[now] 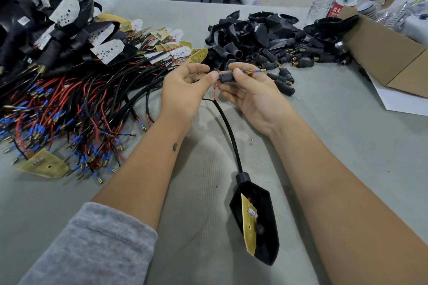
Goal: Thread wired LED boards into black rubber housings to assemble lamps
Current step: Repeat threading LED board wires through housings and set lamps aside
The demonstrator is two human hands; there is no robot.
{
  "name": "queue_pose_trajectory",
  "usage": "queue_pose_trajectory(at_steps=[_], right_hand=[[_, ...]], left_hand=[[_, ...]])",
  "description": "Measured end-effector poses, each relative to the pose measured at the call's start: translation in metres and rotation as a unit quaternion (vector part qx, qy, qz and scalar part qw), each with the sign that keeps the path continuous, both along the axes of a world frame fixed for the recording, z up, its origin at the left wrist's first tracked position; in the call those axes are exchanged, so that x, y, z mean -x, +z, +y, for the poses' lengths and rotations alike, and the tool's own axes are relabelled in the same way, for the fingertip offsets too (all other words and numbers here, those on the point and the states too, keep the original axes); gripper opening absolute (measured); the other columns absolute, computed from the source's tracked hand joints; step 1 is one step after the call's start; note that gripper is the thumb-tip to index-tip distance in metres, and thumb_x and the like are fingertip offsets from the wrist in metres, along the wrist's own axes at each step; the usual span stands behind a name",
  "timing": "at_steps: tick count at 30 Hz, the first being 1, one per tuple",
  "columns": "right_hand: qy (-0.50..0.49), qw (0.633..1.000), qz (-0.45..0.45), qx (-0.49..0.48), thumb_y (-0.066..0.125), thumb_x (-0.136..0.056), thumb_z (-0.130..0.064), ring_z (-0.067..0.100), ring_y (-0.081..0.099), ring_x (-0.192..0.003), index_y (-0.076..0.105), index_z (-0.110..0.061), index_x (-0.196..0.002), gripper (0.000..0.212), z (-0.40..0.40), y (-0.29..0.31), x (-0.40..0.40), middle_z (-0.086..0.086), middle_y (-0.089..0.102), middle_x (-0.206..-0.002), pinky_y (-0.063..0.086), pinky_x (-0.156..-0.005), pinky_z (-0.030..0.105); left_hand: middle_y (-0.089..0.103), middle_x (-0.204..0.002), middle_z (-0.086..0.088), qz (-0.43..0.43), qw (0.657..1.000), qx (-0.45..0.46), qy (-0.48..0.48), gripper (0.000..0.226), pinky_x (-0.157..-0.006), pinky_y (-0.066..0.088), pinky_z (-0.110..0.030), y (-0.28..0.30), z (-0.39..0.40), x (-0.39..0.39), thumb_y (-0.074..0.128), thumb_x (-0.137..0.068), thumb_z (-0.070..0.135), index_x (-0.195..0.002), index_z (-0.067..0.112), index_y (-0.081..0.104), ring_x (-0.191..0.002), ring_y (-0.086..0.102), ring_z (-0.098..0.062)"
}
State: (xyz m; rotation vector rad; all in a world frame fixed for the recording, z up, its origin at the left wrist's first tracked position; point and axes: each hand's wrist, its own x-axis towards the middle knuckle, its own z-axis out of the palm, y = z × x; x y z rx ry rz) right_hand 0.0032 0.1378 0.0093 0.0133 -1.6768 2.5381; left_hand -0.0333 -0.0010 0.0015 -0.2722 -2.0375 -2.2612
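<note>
Currently the desk [324, 146] is grey cloth. At 10 o'clock sits a heap of wired LED boards [76, 90]: red and black leads, blue sleeves, brass tips, with finished lamps stacked behind, cut off by the frame edge. At 1 o'clock lies the pile of black rubber housings [261, 37]; individual shapes are hard to separate there. At 6 o'clock rests one black shield housing [264, 233] with a yellow board [247, 227] seated inside; its black cable [229, 132] runs up to centre. Left hand [185, 90] pinches the wires where they enter a small black sleeve [225, 77]. Right hand [252, 95] grips that sleeve, thumb on top; a brass spring and blue-sleeved tip [254, 72] stick out at 3 o'clock. The wire path inside the sleeve is hidden.
</note>
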Motion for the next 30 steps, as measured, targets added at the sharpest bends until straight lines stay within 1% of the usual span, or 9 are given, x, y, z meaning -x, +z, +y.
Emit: queue_pose_trajectory(at_steps=[3,7,10,13,18,21,25,28,30], right_hand=[[0.004,1.0,0.005,-0.005,0.045,-0.1,-0.005,0.023,0.063,-0.08,0.055,-0.011,-0.104,0.012,-0.0013,-0.0006,-0.0007,0.013,0.065,-0.093,0.053,-0.077,0.03],[-0.005,1.0,0.001,0.027,0.046,-0.1,-0.004,0.022,0.065,-0.076,0.054,-0.011,-0.11,0.014,0.0002,0.0009,-0.0009,0.013,0.067,-0.096,0.054,-0.075,0.029],[-0.027,0.998,-0.004,0.061,0.048,-0.099,-0.004,0.019,0.068,-0.073,0.054,-0.013,-0.108,0.014,0.001,0.0011,0.0003,0.009,0.07,-0.094,0.056,-0.075,0.028],[-0.037,0.996,-0.008,0.085,0.049,-0.099,-0.004,0.017,0.07,-0.071,0.054,-0.013,-0.107,0.013,0.0024,0.0015,0.0006,0.007,0.072,-0.091,0.056,-0.077,0.029],[-0.019,0.998,0.0,0.066,0.049,-0.098,-0.001,0.019,0.07,-0.075,0.055,-0.01,-0.108,0.015,0.0015,0.0011,-0.0005,0.009,0.071,-0.096,0.056,-0.078,0.028],[-0.003,0.999,-0.001,0.05,0.049,-0.097,0.001,0.02,0.069,-0.077,0.055,-0.008,-0.109,0.017,0.0003,0.0017,-0.0015,0.011,0.07,-0.1,0.056,-0.077,0.025],[-0.006,0.999,-0.004,0.051,0.049,-0.095,0.005,0.019,0.069,-0.078,0.056,-0.008,-0.11,0.021,0.0012,0.0032,-0.0022,0.01,0.07,-0.1,0.056,-0.08,0.028],[-0.014,0.999,-0.003,0.051,0.046,-0.094,0.009,0.02,0.068,-0.081,0.054,-0.005,-0.117,0.028,0.0002,0.0041,-0.002,0.009,0.069,-0.102,0.054,-0.083,0.029],[-0.019,0.999,-0.005,0.044,0.044,-0.093,0.011,0.021,0.067,-0.084,0.052,-0.003,-0.122,0.033,-0.0005,0.0047,-0.0019,0.009,0.068,-0.104,0.053,-0.085,0.03]], left_hand=[[0.068,-0.078,0.002,0.005,1.0,0.001,-0.005,0.013,-0.065,0.049,-0.016,0.001,0.0021,-0.0018,0.074,-0.084,0.01,-0.087,0.018,0.065,-0.063,0.06,0.001],[0.069,-0.081,0.003,0.015,1.0,0.011,-0.01,0.01,-0.065,0.049,-0.014,0.0025,0.0028,-0.0022,0.067,-0.09,0.008,-0.088,0.018,0.065,-0.064,0.062,0.003],[0.069,-0.082,0.005,0.036,0.998,0.047,-0.013,0.016,-0.069,0.048,-0.012,0.002,0.0008,-0.0015,0.064,-0.091,0.005,-0.087,0.021,0.066,-0.066,0.061,0.007],[0.067,-0.077,0.012,0.055,0.995,0.079,0.004,0.019,-0.069,0.047,-0.01,0.0017,-0.0004,-0.0009,0.065,-0.091,0.008,-0.085,0.026,0.067,-0.065,0.059,0.009],[0.065,-0.081,0.012,0.078,0.99,0.12,0.007,0.011,-0.067,0.043,-0.006,0.0019,0.0021,-0.0013,0.064,-0.092,0.009,-0.091,0.019,0.068,-0.065,0.058,0.012],[0.065,-0.08,0.012,0.084,0.988,0.128,-0.005,0.014,-0.064,0.042,-0.005,0.0031,0.0023,-0.003,0.064,-0.092,0.009,-0.09,0.021,0.069,-0.063,0.057,0.013],[0.068,-0.075,0.01,0.057,0.993,0.102,-0.014,0.019,-0.063,0.045,-0.01,0.0037,0.0003,-0.0022,0.06,-0.094,0.01,-0.086,0.025,0.068,-0.061,0.058,0.007],[0.07,-0.075,0.006,0.002,0.998,0.058,-0.004,0.015,-0.059,0.046,-0.013,0.0027,0.0001,0.0007,0.057,-0.095,0.009,-0.089,0.021,0.063,-0.058,0.059,0.002],[0.071,-0.075,0.006,-0.01,0.998,0.059,0.001,0.013,-0.059,0.046,-0.015,0.0019,-0.0002,0.0022,0.057,-0.095,0.01,-0.089,0.02,0.062,-0.058,0.059,0.001]])
